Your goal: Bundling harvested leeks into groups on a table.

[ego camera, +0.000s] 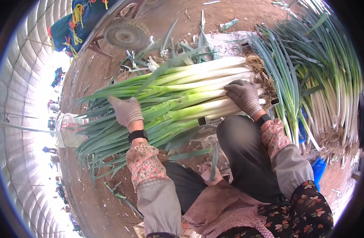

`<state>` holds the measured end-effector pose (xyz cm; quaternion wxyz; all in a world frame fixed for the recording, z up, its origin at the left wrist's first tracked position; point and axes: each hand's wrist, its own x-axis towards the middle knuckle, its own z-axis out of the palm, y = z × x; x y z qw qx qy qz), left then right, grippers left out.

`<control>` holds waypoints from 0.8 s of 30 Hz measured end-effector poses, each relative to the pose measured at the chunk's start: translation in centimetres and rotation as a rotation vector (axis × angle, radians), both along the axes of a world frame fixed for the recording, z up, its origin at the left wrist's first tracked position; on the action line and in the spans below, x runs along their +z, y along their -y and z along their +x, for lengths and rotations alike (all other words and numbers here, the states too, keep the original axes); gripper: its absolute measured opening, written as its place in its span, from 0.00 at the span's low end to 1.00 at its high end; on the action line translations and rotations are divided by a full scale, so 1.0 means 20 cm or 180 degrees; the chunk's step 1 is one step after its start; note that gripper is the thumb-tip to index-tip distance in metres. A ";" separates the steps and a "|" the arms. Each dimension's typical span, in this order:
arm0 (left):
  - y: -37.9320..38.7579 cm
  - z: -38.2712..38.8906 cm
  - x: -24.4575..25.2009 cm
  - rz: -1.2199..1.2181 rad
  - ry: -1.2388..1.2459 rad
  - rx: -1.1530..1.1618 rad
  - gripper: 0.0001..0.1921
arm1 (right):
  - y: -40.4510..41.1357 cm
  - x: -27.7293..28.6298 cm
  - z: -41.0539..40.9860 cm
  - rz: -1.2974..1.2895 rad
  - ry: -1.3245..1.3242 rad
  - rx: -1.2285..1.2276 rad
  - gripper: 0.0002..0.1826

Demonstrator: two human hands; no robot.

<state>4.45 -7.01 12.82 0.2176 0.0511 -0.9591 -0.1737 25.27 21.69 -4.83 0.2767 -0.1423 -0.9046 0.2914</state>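
A wide layer of large green onions (196,95) lies across a low metal frame (203,121) before me, white stalks and roots to the right, green leaves to the left. My left hand (127,111), in a dirty knit glove, is over the leaves. A blurred loose leaf (161,71) slants up beside it; whether the hand grips this leaf is hidden. Gloved as well, my right hand (242,95) lies across the white stalks near the roots (266,81), its bent fingers holding them.
More green onions (327,80) are heaped at the right. Leaf scraps (170,50) litter the dirt floor behind the frame. A cart wheel (125,34) stands at upper left. A white sack (69,129) is at far left, and blue plastic (318,171) is beside my right arm.
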 end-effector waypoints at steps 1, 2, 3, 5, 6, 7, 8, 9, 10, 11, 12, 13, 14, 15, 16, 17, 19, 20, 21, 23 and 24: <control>0.03 -0.01 0.00 -0.0004 0.0004 0.0048 0.44 | 0.00 0.00 0.00 -0.0016 -0.0031 0.0017 0.11; 0.07 -0.03 -0.02 -0.0006 0.0011 0.0092 0.44 | 0.01 0.01 0.00 -0.0032 -0.0060 0.0030 0.11; 0.10 -0.06 -0.03 -0.0015 -0.0003 0.0123 0.45 | 0.01 0.01 -0.01 -0.0060 -0.0002 0.0012 0.11; 0.25 -0.17 0.04 0.0080 0.0001 0.0375 0.43 | 0.03 0.02 -0.02 -0.0170 0.0056 0.0011 0.11; 0.28 -0.21 0.09 0.0136 0.0019 0.0471 0.43 | 0.03 0.02 -0.02 -0.0231 0.0069 0.0019 0.11; 0.29 -0.24 0.12 0.0189 0.0034 0.0569 0.42 | 0.03 0.01 -0.02 -0.0297 0.0079 0.0032 0.11; 0.32 -0.22 0.12 -0.0310 -0.0209 0.0541 0.34 | 0.04 0.00 -0.03 -0.0366 0.0086 0.0050 0.11; 0.32 -0.20 0.12 -0.0680 -0.0358 0.0268 0.30 | 0.03 0.00 -0.03 -0.0316 0.0083 0.0020 0.11; 0.31 -0.17 0.13 -0.1051 -0.0509 -0.0003 0.27 | 0.03 0.00 -0.02 -0.0269 0.0078 -0.0006 0.11; 0.31 -0.16 0.15 -0.1424 -0.0663 -0.0274 0.23 | 0.03 -0.01 -0.02 -0.0225 0.0072 -0.0030 0.11; 0.25 -0.11 0.13 -0.1518 -0.0923 -0.0931 0.16 | 0.02 -0.01 -0.01 -0.0213 0.0072 -0.0046 0.10; 0.19 -0.08 0.08 -0.1720 -0.0971 -0.1409 0.16 | 0.02 -0.02 -0.01 -0.0195 0.0069 -0.0044 0.10; 0.12 -0.05 0.04 -0.1915 -0.1019 -0.1893 0.16 | 0.01 -0.02 -0.01 -0.0177 0.0066 -0.0044 0.10; 0.07 -0.02 0.02 -0.2131 -0.1077 -0.2391 0.16 | 0.01 -0.02 -0.01 -0.0208 0.0047 -0.0027 0.11; 0.10 0.00 -0.09 -0.2083 -0.0972 -0.2341 0.16 | 0.01 -0.02 -0.01 -0.0229 0.0035 -0.0020 0.11; 0.18 0.01 -0.25 -0.2054 -0.0854 -0.2269 0.15 | 0.02 -0.01 -0.01 -0.0268 0.0021 0.0012 0.11; 0.20 0.03 -0.36 -0.2019 -0.0877 -0.2104 0.15 | 0.03 -0.02 -0.01 -0.0441 0.0076 0.0067 0.11; 0.17 0.03 -0.37 -0.1992 -0.1009 -0.2023 0.15 | 0.03 -0.02 -0.02 -0.0518 0.0104 0.0068 0.12; 0.15 0.05 -0.38 -0.1968 -0.1117 -0.1929 0.15 | 0.02 -0.01 -0.02 -0.0489 0.0237 0.0030 0.12; 0.13 0.09 -0.38 -0.2025 -0.1062 -0.1874 0.14 | 0.01 0.00 -0.05 -0.0429 0.0499 -0.0045 0.11; 0.12 0.10 -0.39 -0.1986 -0.1119 -0.1832 0.13 | 0.00 0.05 -0.05 -0.0032 0.0678 -0.0050 0.11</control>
